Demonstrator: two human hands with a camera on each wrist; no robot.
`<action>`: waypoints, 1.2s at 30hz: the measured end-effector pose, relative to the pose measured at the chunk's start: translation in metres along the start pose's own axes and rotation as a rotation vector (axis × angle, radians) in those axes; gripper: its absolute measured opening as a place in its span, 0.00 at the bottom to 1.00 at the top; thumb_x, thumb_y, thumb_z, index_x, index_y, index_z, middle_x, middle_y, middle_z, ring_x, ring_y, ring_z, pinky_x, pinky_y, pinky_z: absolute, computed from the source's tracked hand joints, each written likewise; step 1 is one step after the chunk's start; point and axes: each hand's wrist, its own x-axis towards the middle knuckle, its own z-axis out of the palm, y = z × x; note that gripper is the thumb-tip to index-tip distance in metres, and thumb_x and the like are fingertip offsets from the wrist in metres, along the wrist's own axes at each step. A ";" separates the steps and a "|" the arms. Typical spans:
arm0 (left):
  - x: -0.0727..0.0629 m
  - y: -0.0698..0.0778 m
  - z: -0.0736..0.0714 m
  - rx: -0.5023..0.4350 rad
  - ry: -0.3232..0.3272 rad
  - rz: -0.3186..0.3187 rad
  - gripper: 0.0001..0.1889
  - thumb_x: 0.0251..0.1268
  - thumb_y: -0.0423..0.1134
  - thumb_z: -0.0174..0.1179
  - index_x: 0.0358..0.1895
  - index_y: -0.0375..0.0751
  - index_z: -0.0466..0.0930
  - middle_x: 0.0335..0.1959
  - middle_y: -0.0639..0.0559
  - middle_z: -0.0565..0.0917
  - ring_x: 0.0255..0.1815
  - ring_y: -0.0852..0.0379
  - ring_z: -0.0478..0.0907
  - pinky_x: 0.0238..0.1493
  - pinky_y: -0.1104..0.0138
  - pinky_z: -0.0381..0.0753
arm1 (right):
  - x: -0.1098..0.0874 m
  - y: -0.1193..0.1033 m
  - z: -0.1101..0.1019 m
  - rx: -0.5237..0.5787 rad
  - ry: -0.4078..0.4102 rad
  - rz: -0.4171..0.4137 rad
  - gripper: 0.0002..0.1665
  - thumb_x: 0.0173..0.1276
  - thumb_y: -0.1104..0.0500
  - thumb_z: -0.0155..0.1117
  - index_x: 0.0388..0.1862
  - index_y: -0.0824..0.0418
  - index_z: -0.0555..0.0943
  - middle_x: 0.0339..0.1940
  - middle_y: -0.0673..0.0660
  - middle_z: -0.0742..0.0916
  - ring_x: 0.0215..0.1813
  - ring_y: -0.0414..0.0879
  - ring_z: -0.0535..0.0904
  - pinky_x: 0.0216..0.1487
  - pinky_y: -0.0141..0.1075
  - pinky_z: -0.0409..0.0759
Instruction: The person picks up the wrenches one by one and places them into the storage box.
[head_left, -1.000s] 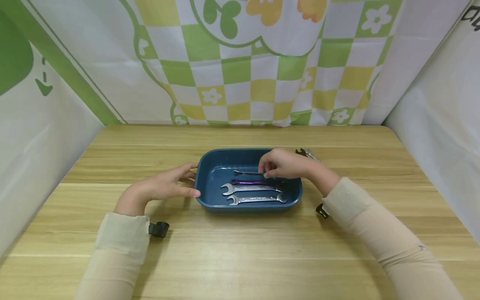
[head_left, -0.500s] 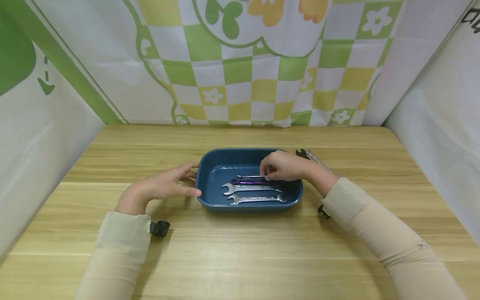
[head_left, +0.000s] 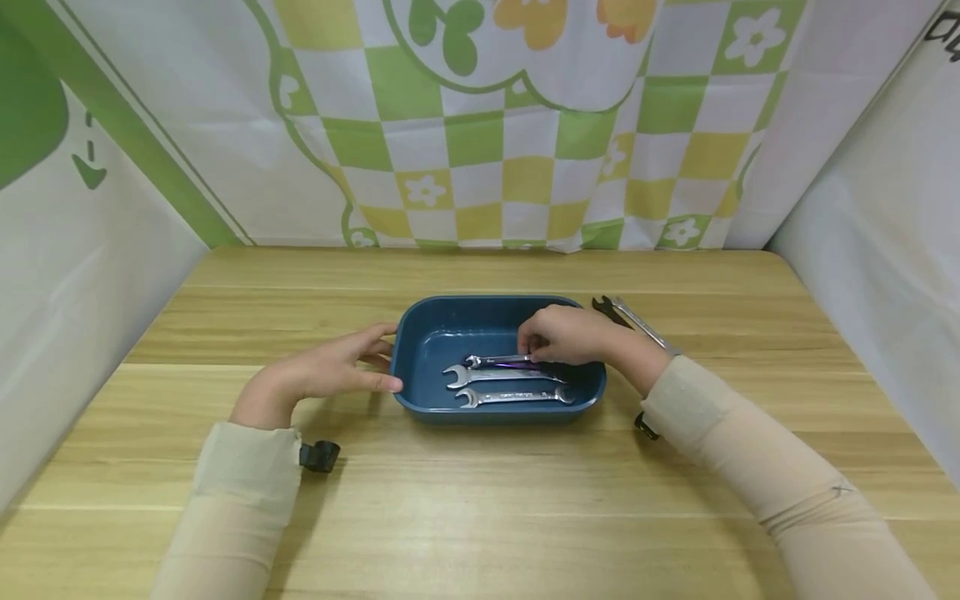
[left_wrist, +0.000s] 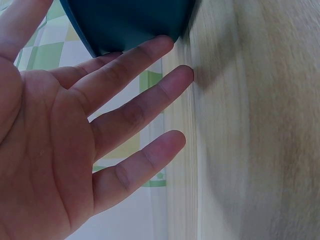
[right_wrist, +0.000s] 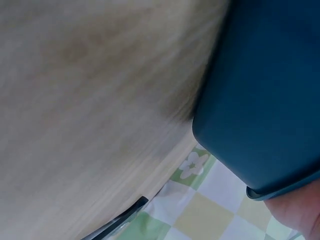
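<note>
Inside the box [head_left: 498, 417], the right hand [head_left: 572, 335] pinches a small wrench [head_left: 497, 361] that slipping fingers could drop against the purple wrench [head_left: 517, 365]; outside, the left hand [head_left: 336, 367] has fingers spread.

Wood-grain table [head_left: 480, 517] extends beneath left hand [head_left: 337, 367] and right hand [head_left: 570, 332]. Green-yellow-white checkered cloth [head_left: 472, 137] hangs beyond both; white panels [head_left: 885, 217] stand outboard of each.

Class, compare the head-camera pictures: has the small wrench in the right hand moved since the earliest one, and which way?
Yes. Judged against the blue tray, the small wrench has shifted toward the tray's near wall, closer to the person.
</note>
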 end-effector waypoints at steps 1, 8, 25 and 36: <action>0.000 0.000 0.000 -0.003 0.000 0.000 0.45 0.66 0.49 0.65 0.79 0.46 0.49 0.70 0.34 0.70 0.72 0.35 0.67 0.68 0.42 0.69 | 0.000 0.000 0.000 -0.007 -0.003 0.004 0.03 0.70 0.62 0.64 0.40 0.56 0.84 0.34 0.49 0.86 0.38 0.40 0.79 0.44 0.36 0.81; 0.000 0.000 0.000 -0.004 0.005 -0.012 0.45 0.65 0.50 0.66 0.79 0.46 0.49 0.70 0.34 0.70 0.72 0.35 0.67 0.68 0.41 0.67 | 0.000 0.000 0.001 -0.016 -0.002 0.007 0.05 0.70 0.62 0.64 0.43 0.57 0.85 0.38 0.50 0.87 0.41 0.41 0.80 0.48 0.37 0.82; 0.000 0.001 0.001 -0.003 -0.004 0.020 0.44 0.67 0.48 0.65 0.79 0.44 0.48 0.68 0.33 0.72 0.70 0.35 0.68 0.67 0.41 0.69 | -0.006 0.005 -0.003 0.132 0.083 -0.075 0.09 0.71 0.62 0.63 0.46 0.62 0.85 0.40 0.53 0.88 0.41 0.42 0.82 0.47 0.37 0.82; -0.001 0.001 0.001 0.013 0.001 0.010 0.44 0.67 0.49 0.65 0.79 0.44 0.48 0.69 0.32 0.71 0.71 0.34 0.67 0.67 0.40 0.68 | -0.041 0.022 -0.026 0.258 0.326 -0.091 0.10 0.70 0.66 0.63 0.48 0.68 0.84 0.44 0.62 0.89 0.43 0.49 0.84 0.45 0.43 0.84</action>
